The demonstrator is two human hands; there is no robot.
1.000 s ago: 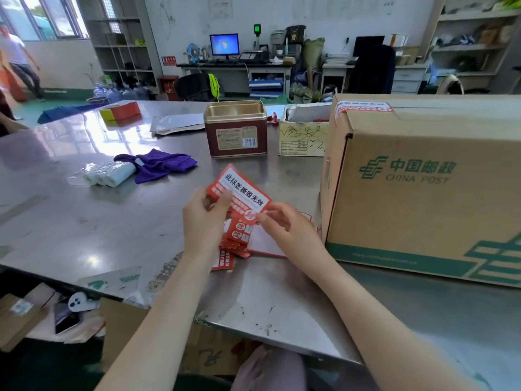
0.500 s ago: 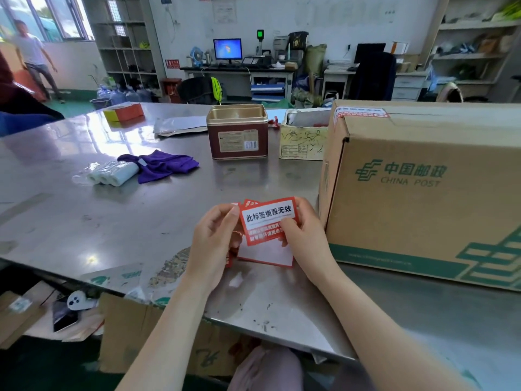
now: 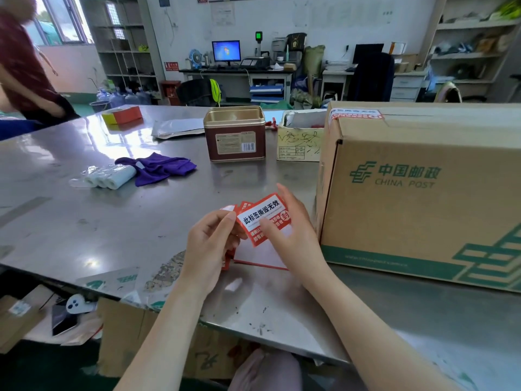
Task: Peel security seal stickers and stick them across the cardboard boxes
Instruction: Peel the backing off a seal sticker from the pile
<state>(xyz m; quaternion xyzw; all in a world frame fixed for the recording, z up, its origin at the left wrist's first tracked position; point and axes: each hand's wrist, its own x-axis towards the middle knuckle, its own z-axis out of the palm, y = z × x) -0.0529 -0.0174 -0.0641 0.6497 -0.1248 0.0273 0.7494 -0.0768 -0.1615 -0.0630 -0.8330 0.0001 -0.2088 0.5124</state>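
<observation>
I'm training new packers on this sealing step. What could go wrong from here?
The seal sticker is pinched by both the left hand and right hand; it might crease or stick to fingers. The cardboard box already carries a seal at one corner, so it could get doubled.

- On the steel table [image 3: 70, 221], with the tin [image 3: 235, 134] as landmark: stood toward the far middle.
- Just right of the tin: a small open carton [image 3: 300, 142].
- Farther right, nearer the camera: the large cardboard box [image 3: 423, 193], a seal sticker [image 3: 356, 114] across its top far-left corner.
- Left of the tin, nearer: a cloth [image 3: 158, 167], paper rolls [image 3: 110, 176] touching its left side.
- Behind-left of the tin: a flat envelope [image 3: 177, 128], then a small box [image 3: 122, 114].
- In front of the tin: left hand [image 3: 208, 246] and right hand [image 3: 290, 232] pinching a sticker sheet [image 3: 262, 215] above the table.
</observation>
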